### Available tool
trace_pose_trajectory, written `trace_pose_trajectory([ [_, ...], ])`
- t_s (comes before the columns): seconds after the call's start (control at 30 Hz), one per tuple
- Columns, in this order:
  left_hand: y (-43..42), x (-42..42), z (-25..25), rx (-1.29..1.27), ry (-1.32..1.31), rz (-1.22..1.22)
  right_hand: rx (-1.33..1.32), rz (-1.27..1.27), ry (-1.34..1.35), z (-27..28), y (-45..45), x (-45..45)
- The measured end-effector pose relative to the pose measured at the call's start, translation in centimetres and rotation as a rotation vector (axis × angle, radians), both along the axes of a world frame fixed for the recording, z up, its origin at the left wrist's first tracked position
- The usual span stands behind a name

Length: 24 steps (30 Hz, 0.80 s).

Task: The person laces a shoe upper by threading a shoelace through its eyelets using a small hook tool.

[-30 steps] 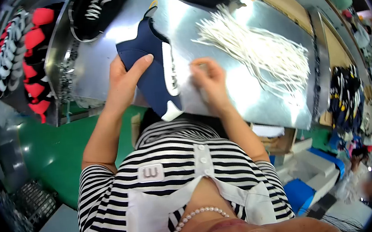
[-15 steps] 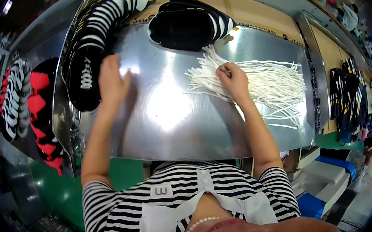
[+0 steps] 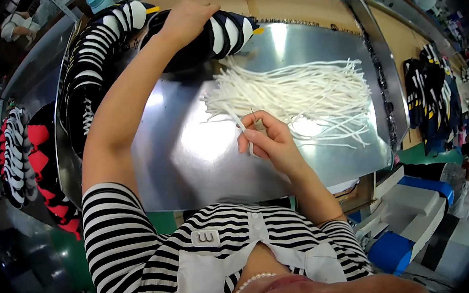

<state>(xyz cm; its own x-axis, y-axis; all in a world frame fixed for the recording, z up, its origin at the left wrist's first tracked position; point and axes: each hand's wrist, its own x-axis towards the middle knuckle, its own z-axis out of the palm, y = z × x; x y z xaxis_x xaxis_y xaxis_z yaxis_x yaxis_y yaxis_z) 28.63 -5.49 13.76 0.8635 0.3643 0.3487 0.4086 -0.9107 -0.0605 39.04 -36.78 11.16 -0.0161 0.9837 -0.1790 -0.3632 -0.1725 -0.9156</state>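
Observation:
My left hand [image 3: 190, 22] reaches across to the back of the metal table and is closed over a black shoe upper at the near end of a short nested stack of shoe uppers [image 3: 228, 32] with white stripes. Its grip is partly hidden and the black part below is blurred. My right hand [image 3: 268, 137] is in front of a bundle of white shoelaces [image 3: 314, 92], thumb and fingers pinching a single white shoelace [image 3: 237, 117] whose far end lies toward the bundle.
A long curved row of nested shoe uppers [image 3: 90, 53] runs along the table's left side. Red and black pieces [image 3: 41, 161] hang beyond the left edge. More uppers [image 3: 430, 103] lie past the right divider. Cardboard [image 3: 283, 7] lines the table's back.
My left hand has moved from beside the long left row to the back stack. My right hand has drawn back from the bundle toward me with a shoelace. The view has shifted.

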Motion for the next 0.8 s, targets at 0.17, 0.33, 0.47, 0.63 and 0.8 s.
trace_pose_trajectory([
  [0.17, -8.3, -8.1, -3.1, 0.227, -0.010, 0.130, 0.019, 0.152, 0.158, -0.9, -1.6, -3.0],
  [0.33, -8.8, -18.7, -9.0, -0.007, -0.374, 0.555, 0.002, 0.265, 0.158, -0.6, -4.3, -4.7],
  [0.47, -6.4, -22.0, -15.0, -0.387, -0.507, 0.767, 0.131, 0.368, 0.338, 0.7, -5.9, -7.9],
  [0.63, -6.4, -23.0, -14.3, -0.859, -0.972, 0.678, 0.288, 0.706, 0.449, 4.0, -9.3, -8.3],
  [0.8, -18.1, -21.2, -0.4, -0.340, -1.292, 0.331, 0.182, 0.323, 0.425, 2.7, -10.8, -8.2],
])
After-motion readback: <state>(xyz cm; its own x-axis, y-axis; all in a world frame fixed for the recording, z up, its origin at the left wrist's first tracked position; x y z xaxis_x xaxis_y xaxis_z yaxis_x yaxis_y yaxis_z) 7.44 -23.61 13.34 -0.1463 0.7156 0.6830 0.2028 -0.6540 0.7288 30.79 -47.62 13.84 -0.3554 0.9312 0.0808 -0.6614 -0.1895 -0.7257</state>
